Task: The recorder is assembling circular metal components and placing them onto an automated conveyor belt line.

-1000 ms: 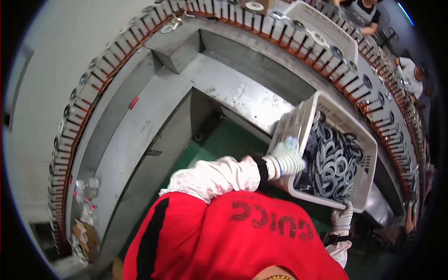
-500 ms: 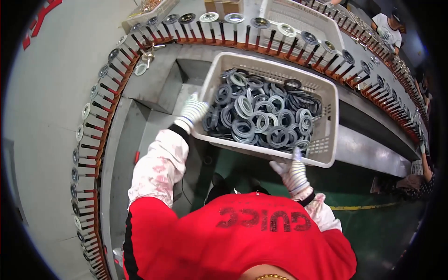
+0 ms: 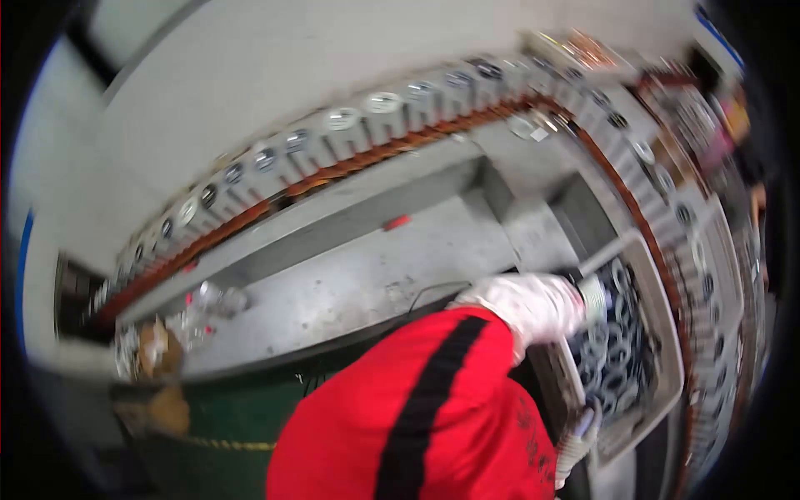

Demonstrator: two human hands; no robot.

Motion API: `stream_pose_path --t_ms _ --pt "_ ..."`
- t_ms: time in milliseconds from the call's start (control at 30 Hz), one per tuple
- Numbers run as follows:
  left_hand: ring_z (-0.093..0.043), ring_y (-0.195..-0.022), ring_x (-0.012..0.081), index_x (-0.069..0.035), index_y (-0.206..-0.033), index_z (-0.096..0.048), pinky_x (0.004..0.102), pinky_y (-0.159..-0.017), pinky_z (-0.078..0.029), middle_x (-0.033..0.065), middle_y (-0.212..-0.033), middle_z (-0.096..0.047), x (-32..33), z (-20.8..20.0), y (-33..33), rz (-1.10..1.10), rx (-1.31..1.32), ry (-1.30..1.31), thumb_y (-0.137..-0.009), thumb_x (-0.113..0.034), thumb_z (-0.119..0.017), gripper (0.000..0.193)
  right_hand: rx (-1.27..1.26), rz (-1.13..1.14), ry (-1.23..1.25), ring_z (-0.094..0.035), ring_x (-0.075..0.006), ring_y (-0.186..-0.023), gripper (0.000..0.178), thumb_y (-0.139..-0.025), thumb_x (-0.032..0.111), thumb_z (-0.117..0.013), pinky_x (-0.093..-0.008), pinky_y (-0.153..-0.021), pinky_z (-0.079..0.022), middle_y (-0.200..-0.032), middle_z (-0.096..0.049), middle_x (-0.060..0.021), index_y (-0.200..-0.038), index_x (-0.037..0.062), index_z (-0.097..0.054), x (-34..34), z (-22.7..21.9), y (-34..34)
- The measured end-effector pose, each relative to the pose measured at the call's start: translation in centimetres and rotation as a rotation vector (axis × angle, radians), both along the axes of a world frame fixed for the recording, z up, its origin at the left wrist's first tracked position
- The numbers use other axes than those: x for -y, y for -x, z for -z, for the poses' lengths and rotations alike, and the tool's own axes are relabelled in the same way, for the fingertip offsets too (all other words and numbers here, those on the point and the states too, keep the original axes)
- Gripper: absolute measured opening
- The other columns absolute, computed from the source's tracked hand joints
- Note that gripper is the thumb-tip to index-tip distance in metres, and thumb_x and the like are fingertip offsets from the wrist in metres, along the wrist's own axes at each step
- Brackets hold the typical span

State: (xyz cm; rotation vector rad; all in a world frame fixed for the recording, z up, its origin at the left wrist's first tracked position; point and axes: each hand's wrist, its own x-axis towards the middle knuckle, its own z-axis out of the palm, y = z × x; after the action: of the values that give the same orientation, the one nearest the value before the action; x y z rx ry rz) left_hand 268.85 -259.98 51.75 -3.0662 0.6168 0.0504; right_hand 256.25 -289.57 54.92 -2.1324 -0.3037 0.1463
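Observation:
A white plastic crate [image 3: 667, 377] full of grey and dark ring-shaped parts [image 3: 615, 358] is at the right of the view. My left hand [image 3: 593, 298], in a striped white glove, is closed over the crate's rim, its fingertips toward the rings. At the nearer corner my right hand [image 3: 579, 442], gloved the same way, has its thumb and fingers about the rim. Motion blur softens both hands, and the undersides of their grips are hidden.
A metal bench trough [image 3: 358, 283] with raised dividers runs to the left, a red-handled item [image 3: 397, 222] in it. Plastic bottles [image 3: 212, 300] lie at its far left. Behind, a curved conveyor track [image 3: 333, 171] carries upright spindles topped with discs [image 3: 342, 118].
My view has swung to the left, so the crate now appears at the right and turned. Both hands remain at its rim. The bench's left end and the bottles have come into view.

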Motion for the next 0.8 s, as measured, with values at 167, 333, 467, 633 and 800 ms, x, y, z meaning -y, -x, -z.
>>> stream_pose_path --t_ms 167,333,467,633,800 --pt "-0.070 -0.105 0.0278 -0.022 -0.103 -0.079 0.0498 -0.079 -0.055 0.0053 -0.109 -0.074 5.9 12.3 -6.3 -0.208 -0.201 0.028 -0.088 -0.025 -0.063 0.022 -0.117 -0.334 0.175 -0.060 -0.0324 -0.111 0.035 -0.098 0.014 -0.055 -0.0399 -0.095 -0.048 -0.123 -0.064 -0.0208 -0.130 -0.0002 -0.056 -2.9 6.0 -10.6" --pt "-0.071 -0.099 0.0264 -0.021 -0.102 -0.080 0.0474 -0.073 -0.056 0.0034 -0.109 -0.075 3.8 12.9 -8.2 -0.254 -0.101 0.007 -0.087 -0.025 -0.065 0.022 -0.489 -0.386 0.110 -0.065 -0.0219 -0.086 0.029 -0.092 0.009 -0.064 -0.0360 -0.078 -0.053 -0.101 -0.072 -0.0108 -0.119 0.0004 -0.063 -2.4 14.7 -19.6" --pt "-0.072 -0.092 0.0252 -0.016 -0.118 -0.070 0.0429 -0.085 -0.055 0.0037 -0.101 -0.074 3.9 4.4 -5.3 -0.156 0.150 0.079 -0.093 -0.032 -0.062 0.030 -0.258 -0.388 0.193 -0.065 -0.0183 -0.092 0.034 -0.093 0.005 -0.063 -0.0313 -0.086 -0.052 -0.109 -0.073 -0.0098 -0.126 -0.0041 -0.064 2.8 22.7 -27.0" --pt "-0.069 -0.100 0.0336 -0.010 -0.131 -0.061 0.0423 -0.085 -0.054 0.0169 -0.103 -0.071 -3.4 -6.2 14.5 -0.549 0.300 1.035 -0.093 -0.031 -0.068 0.044 -0.014 -0.094 0.440 -0.066 -0.0363 -0.107 0.047 -0.087 0.016 -0.066 -0.0441 -0.099 -0.048 -0.116 -0.070 -0.0193 -0.132 0.0046 -0.062 4.0 7.4 -17.6" --pt "-0.063 -0.085 0.0102 -0.005 -0.126 -0.065 0.0275 -0.071 -0.053 0.0065 -0.107 -0.070 -12.4 -6.0 46.4 -0.850 0.840 1.341 -0.102 -0.031 -0.062 0.036 0.488 0.193 0.233 -0.067 -0.0354 -0.098 0.036 -0.102 0.029 -0.060 -0.0397 -0.086 -0.053 -0.109 -0.072 -0.0222 -0.112 -0.0042 -0.068 4.3 -2.2 -8.9"
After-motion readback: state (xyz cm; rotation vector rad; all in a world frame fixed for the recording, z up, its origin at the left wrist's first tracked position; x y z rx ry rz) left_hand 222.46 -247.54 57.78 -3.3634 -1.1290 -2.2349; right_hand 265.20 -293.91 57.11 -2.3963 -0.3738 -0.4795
